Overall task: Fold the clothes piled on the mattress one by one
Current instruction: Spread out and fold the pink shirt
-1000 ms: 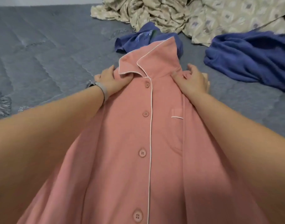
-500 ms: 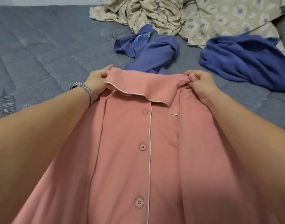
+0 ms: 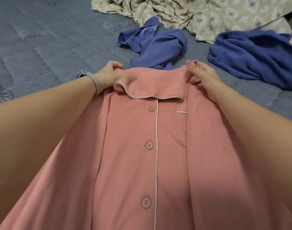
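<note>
I have the pink shirt (image 3: 151, 146) by its top edge, one hand at each shoulder. My left hand (image 3: 112, 74) has its fingers curled round the cloth just outside the collar (image 3: 151, 87); my right hand (image 3: 203, 74) pinches the other corner, though it is blurred and I cannot tell exactly which fingers close on the fabric. Between the two grips the collar hangs folded forward over the top button (image 3: 151, 109), and below them the buttoned front runs down toward me, the side panels already turned in along two long creases.

The shirt lies on the mattress (image 3: 42, 47), its top edge just short of a crumpled blue top (image 3: 158, 45) beyond my left grip. Another blue garment (image 3: 254, 55) sits beyond and outside my right grip, and a patterned sheet (image 3: 208, 14) is farther off still.

As I judge it, the step is bringing the top half over — so both grips should travel together, level, keeping the stretch between them taut enough that the collar does not sag or twist. I would hold the side folds trapped under the fingers so they do not spring open, land the edge square to the placket, then smooth outward from the middle. The risk is one hand leading and skewing the fold.
</note>
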The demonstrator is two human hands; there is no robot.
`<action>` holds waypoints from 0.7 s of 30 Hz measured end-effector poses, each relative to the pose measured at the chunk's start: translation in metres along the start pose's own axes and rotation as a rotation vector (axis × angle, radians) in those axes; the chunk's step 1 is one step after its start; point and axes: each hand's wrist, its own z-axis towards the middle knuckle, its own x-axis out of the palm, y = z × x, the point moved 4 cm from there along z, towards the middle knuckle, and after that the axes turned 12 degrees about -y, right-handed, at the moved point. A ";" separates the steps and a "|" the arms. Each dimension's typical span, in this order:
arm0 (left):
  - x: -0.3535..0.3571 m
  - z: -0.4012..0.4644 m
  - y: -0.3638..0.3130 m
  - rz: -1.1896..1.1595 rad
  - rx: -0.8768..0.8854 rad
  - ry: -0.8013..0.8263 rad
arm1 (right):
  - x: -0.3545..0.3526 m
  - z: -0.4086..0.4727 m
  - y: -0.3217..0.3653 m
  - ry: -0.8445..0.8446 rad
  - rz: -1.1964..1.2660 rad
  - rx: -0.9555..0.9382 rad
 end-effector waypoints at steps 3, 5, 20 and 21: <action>-0.001 0.003 -0.004 0.251 0.060 0.054 | 0.013 -0.008 0.004 -0.004 -0.265 -0.019; -0.010 -0.001 -0.016 0.455 0.040 0.142 | 0.014 -0.010 0.008 -0.047 -0.390 0.020; -0.097 -0.126 -0.032 0.322 0.172 -0.073 | -0.056 -0.147 0.104 0.082 -0.753 -0.355; -0.105 -0.143 -0.028 0.267 0.203 -0.096 | -0.063 -0.167 0.099 0.027 -0.716 -0.406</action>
